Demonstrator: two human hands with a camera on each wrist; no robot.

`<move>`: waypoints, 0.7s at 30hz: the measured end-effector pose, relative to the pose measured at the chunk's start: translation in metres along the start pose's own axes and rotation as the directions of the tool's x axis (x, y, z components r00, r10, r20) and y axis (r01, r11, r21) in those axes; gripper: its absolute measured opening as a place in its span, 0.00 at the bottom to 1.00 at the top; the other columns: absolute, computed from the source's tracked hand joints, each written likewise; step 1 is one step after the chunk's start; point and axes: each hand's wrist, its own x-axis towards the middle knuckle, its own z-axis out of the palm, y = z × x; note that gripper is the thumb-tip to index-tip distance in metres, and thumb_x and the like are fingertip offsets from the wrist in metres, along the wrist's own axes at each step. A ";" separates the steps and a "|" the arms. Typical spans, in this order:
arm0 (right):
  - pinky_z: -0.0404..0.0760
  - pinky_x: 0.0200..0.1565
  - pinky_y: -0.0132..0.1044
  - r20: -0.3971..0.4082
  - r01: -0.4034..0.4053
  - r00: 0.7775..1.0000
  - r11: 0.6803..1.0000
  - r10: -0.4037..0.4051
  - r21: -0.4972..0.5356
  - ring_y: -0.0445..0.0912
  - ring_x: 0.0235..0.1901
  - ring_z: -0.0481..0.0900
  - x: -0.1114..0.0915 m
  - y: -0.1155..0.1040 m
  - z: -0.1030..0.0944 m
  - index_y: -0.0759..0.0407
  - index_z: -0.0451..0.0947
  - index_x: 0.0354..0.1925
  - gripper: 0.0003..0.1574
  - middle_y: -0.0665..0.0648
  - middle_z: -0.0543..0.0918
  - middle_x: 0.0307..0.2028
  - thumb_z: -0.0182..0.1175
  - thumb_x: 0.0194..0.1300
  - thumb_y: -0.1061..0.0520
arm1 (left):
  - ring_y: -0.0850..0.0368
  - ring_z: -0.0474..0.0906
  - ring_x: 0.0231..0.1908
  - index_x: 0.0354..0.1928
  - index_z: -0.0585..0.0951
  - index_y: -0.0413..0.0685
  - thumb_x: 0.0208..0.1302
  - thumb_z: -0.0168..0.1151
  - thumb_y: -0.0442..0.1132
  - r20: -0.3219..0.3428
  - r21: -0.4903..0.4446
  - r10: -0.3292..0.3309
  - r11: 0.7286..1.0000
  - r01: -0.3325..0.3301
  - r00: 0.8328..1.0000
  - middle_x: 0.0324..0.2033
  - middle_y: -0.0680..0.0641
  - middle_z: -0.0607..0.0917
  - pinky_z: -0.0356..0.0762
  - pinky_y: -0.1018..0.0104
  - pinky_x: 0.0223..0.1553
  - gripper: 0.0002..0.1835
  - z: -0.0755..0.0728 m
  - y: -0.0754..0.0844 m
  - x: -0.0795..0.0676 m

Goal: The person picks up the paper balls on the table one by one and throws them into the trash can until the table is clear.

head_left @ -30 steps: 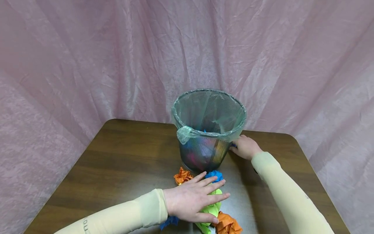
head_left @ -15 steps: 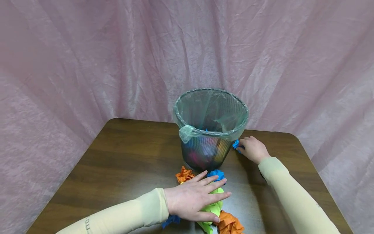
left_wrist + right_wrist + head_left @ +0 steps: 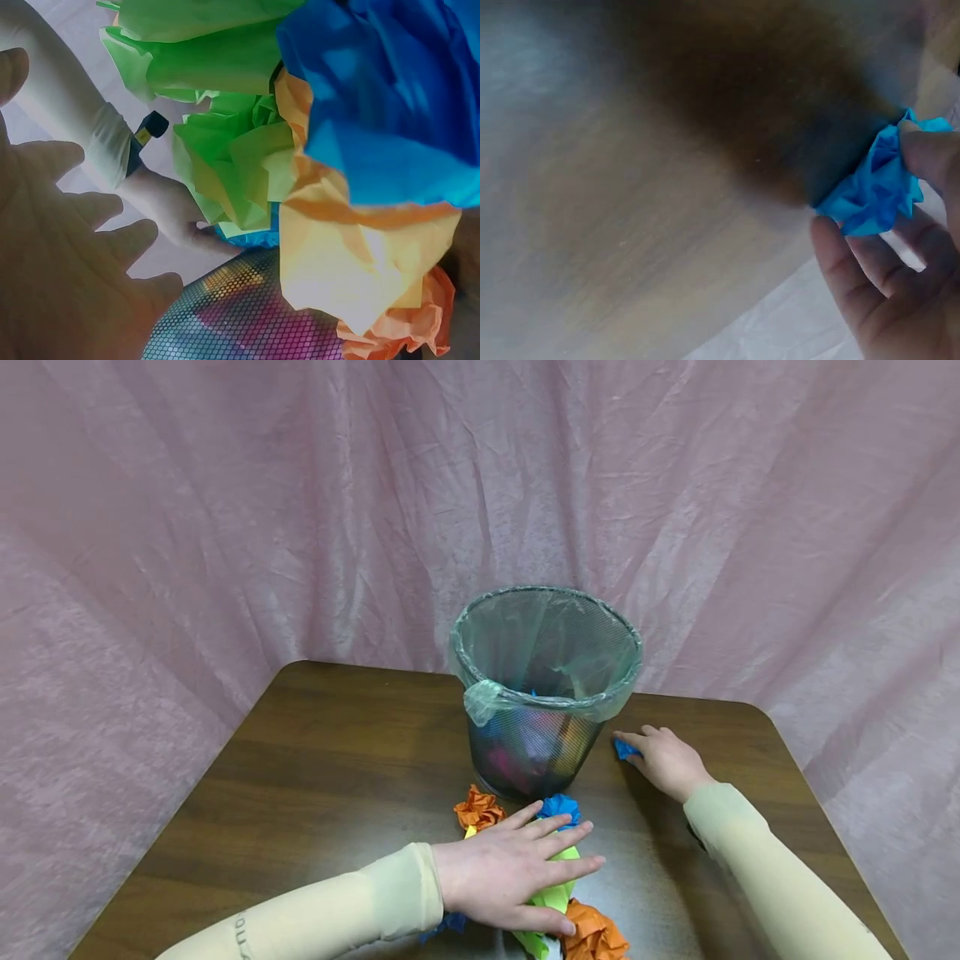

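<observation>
My right hand (image 3: 670, 764) pinches a crumpled blue paper ball (image 3: 625, 749) between thumb and fingers, low over the table to the right of the bin. In the right wrist view, thumb and fingertips hold that ball from opposite sides. My left hand (image 3: 510, 870), palm down with fingers spread, is over a pile of crumpled papers in front of the bin. Around it show an orange ball (image 3: 480, 810), a blue ball (image 3: 560, 808), green paper (image 3: 553, 897) and a larger orange ball (image 3: 594, 933). The left wrist view adds a yellow paper (image 3: 349, 255), mostly covered from above.
A dark mesh wastebasket (image 3: 517, 764) with a pale green liner (image 3: 482, 700) stands upright toward the back of the brown wooden table (image 3: 337, 777). Colored papers show through its mesh. A pink curtain (image 3: 375, 510) hangs behind the table.
My right hand has moved rightward, away from the wastebasket's side, bringing the blue paper ball along. My left hand stays spread over the pile, and the head view has shifted slightly.
</observation>
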 end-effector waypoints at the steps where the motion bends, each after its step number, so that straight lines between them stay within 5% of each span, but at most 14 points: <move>1: 0.83 0.38 0.55 -0.003 -0.002 1.000 1.000 0.002 -0.001 0.59 0.43 0.78 -0.003 -0.001 -0.001 0.55 0.80 0.66 0.31 0.61 0.81 0.45 0.71 0.65 0.61 | 0.53 0.37 0.79 0.82 0.50 0.66 0.75 0.27 0.72 0.001 0.004 -0.001 1.000 0.001 1.000 0.81 0.50 0.45 0.39 0.48 0.76 0.40 0.001 0.001 0.001; 14: 0.82 0.40 0.56 0.038 -0.086 0.995 0.996 0.087 -0.024 0.62 0.41 0.78 -0.038 -0.011 -0.004 0.60 0.81 0.63 0.26 0.71 0.78 0.62 0.68 0.67 0.62 | 0.53 0.37 0.79 0.83 0.48 0.68 0.74 0.27 0.73 0.016 0.003 -0.010 1.000 0.010 1.000 0.81 0.51 0.43 0.38 0.48 0.77 0.40 0.004 0.005 0.006; 21: 0.80 0.42 0.54 0.065 -0.077 0.995 0.997 0.078 -0.021 0.61 0.40 0.78 -0.048 -0.018 -0.009 0.60 0.82 0.62 0.26 0.69 0.79 0.61 0.70 0.66 0.62 | 0.54 0.38 0.79 0.83 0.48 0.68 0.74 0.27 0.73 0.008 0.012 -0.014 1.000 0.014 1.000 0.81 0.52 0.43 0.38 0.48 0.77 0.40 0.006 0.005 0.007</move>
